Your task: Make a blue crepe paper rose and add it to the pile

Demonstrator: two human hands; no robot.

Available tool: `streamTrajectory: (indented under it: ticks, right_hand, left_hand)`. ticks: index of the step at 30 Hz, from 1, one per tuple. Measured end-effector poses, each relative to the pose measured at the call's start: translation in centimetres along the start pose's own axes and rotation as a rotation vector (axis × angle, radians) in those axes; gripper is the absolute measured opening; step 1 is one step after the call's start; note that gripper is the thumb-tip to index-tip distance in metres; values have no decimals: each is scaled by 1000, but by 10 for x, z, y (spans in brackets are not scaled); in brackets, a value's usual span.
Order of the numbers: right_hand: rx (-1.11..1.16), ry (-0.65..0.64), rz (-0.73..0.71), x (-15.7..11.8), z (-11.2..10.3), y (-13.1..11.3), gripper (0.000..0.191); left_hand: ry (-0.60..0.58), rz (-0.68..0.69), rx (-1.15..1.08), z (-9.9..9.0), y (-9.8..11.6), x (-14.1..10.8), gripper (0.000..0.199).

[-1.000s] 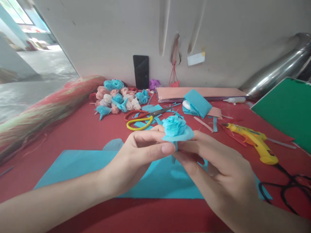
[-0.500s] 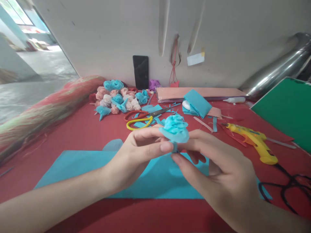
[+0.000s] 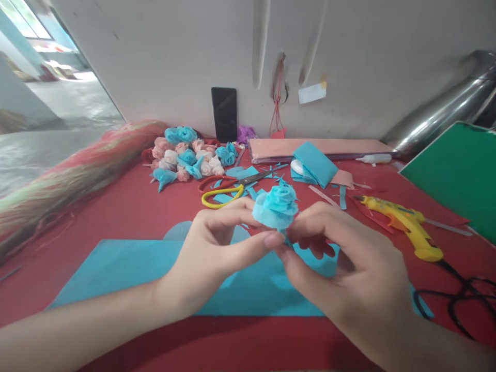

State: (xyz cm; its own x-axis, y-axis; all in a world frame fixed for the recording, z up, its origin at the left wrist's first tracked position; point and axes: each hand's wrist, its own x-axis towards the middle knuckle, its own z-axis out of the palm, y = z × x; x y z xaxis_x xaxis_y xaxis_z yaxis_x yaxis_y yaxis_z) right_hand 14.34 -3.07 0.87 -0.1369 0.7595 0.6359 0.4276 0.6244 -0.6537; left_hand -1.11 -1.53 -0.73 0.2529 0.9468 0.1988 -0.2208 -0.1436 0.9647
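Between my two hands a blue paper flower [image 3: 277, 205] is held upright, its ruffled petals on top and a narrow base below. My left hand [image 3: 217, 253] pinches the base from the left, thumb in front and fingers behind the petals. From the right, my right hand [image 3: 349, 263] grips the same base between thumb and forefinger, the other fingers curled under. Beneath both hands lies a blue paper sheet [image 3: 127, 263] on the red table. Scissors [image 3: 240, 188] with one red and one yellow handle rest just beyond the flower.
Several paper flowers [image 3: 188, 155] are heaped at the back left. A phone [image 3: 225, 114] leans on the wall. On the right lie a yellow glue gun [image 3: 406, 225] with a black cord, folded blue paper [image 3: 315, 164] and a green board [image 3: 457, 175]. Blue scraps surround the scissors.
The flower has turned and tilted in my fingers, so its petals face differently. My left thumb has shifted slightly right along the base, nearer my right thumb.
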Motion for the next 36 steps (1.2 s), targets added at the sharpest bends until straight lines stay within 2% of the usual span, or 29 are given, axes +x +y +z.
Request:
streamTrajectory:
  ticks: [7, 11, 16, 19, 22, 25, 28, 33, 36]
  right_hand:
    - [-9, -7, 18, 0, -1, 1, 15]
    - [45, -18, 45, 2, -1, 0, 11]
    - [285, -80, 278, -2, 4, 1, 9]
    - [397, -64, 384, -5, 7, 2, 11]
    - [396, -65, 451, -5, 5, -1, 16]
    - [356, -125, 511, -3, 1, -3, 15]
    - [348, -149, 505, -3, 1, -1, 9]
    - [275, -115, 382, -3, 3, 4, 12]
    - [179, -164, 404, -3, 1, 4, 13]
  left_hand:
    - [29, -10, 70, 4, 4, -1, 2]
    - [57, -36, 64, 3, 5, 0, 8]
    - [39, 7, 75, 3, 8, 0, 6]
    - [1, 23, 84, 1, 7, -1, 10]
    - [1, 36, 60, -1, 5, -1, 14]
    - [43, 72, 65, -1, 4, -1, 9]
    - [79, 81, 99, 1, 6, 1, 4]
    - [97, 79, 151, 5, 7, 1, 3]
    - [102, 89, 162, 6, 5, 0, 6]
